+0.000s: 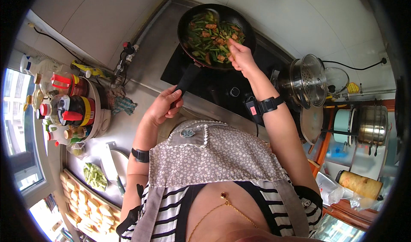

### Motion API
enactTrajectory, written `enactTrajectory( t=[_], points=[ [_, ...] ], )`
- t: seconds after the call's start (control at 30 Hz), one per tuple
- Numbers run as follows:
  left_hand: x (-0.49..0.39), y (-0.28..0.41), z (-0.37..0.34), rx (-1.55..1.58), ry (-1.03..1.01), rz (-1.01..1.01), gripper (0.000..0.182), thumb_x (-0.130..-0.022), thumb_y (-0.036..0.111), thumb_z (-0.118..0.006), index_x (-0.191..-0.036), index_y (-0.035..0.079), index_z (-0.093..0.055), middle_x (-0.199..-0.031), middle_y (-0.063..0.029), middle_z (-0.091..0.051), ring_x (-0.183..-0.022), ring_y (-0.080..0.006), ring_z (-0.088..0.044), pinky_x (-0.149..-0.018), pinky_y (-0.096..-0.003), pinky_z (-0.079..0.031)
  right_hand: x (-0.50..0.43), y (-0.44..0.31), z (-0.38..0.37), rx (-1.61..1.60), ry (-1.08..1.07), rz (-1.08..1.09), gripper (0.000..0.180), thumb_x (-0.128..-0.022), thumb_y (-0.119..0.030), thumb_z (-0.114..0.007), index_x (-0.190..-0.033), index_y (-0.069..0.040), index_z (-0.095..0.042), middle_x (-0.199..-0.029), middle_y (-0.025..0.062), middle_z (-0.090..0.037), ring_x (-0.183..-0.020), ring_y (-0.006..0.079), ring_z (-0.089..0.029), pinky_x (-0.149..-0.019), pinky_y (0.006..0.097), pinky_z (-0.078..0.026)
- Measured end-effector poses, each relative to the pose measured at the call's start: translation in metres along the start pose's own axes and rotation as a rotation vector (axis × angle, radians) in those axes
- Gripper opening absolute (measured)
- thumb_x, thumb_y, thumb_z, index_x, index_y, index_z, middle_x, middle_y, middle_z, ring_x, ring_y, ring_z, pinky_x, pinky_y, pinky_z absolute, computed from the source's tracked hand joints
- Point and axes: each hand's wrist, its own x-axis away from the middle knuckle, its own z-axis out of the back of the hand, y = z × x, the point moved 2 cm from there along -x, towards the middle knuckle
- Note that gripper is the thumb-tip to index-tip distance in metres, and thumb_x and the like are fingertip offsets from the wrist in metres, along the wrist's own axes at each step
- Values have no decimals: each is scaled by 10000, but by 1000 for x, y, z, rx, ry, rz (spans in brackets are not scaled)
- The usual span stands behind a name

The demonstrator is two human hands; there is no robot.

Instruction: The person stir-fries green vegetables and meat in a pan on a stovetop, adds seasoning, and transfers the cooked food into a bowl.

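Observation:
A dark frying pan [249,26] sits over the black cooktop [212,89], tilted in this view. Green vegetable pieces and browned chunks [208,38], perhaps meat, fill much of it. My left hand [165,105] is wrapped around the end of the pan's black handle [189,76]. Over the pan's near right side, my right hand [241,57] grips the handle of a cooking utensil [228,43]. Its far end reaches among the food, where its shape is hard to make out.
A steamer pot with a glass lid [310,79] stands right of the cooktop. Bottles [75,110] crowd a round rack at left. Below lie a cleaver [112,165], a plate of cut green vegetables [95,177] and a board of pale pieces [90,210]. A cable hangs by my right forearm.

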Motion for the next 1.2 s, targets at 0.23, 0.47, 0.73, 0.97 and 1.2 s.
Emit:
enactTrajectory(
  t=[0.23, 0.47, 0.73, 0.97, 1.2],
  points=[
    [-3, 6, 0, 39, -10, 5, 219, -1037, 257, -451, -1195, 106, -462, -729, -18, -479, -422, -41, -320, -339, -183, -212, 66, -11, 31, 1091, -169, 700, 442, -919, -186, -611, -1348, -280, -563, -751, 121, -638, -631, 297, -614, -610, 402, -490],
    [-4, 17, -5, 30, 40, 21, 152, -1035, 233, -447, -1115, 108, -476, -698, -11, -469, -406, -40, -318, -346, -177, -204, 92, -21, 110, 1690, 54, 763, 532, -889, -91, -590, -1333, -382, -559, -702, 99, -516, -565, 282, -598, -520, 402, -490],
    [-8, 15, -4, 46, 10, 16, 148, -1035, 237, -452, -1107, 109, -472, -683, -18, -483, -404, -45, -323, -343, -183, -206, 13, 5, 64, 71, 23, 30, 483, -1007, -211, -527, -1476, -208, -408, -691, 4, -537, -452, 66, -391, -398, 260, -308],
    [-5, 7, -1, 61, 37, 2, 166, -1033, 239, -462, -1118, 98, -474, -682, -19, -484, -405, -45, -325, -342, -184, -211, 46, -3, 59, 620, -140, 343, 446, -976, -173, -561, -1414, -228, -495, -726, 70, -612, -549, 173, -562, -509, 294, -440],
    [-7, 10, -1, 64, 35, -3, 210, -1034, 242, -462, -1179, 91, -481, -688, -21, -492, -412, -41, -331, -343, -180, -212, 99, 2, 109, 1193, 138, 520, 460, -958, -218, -571, -1400, -320, -497, -869, 169, -684, -764, 360, -656, -688, 446, -520]
  ],
)
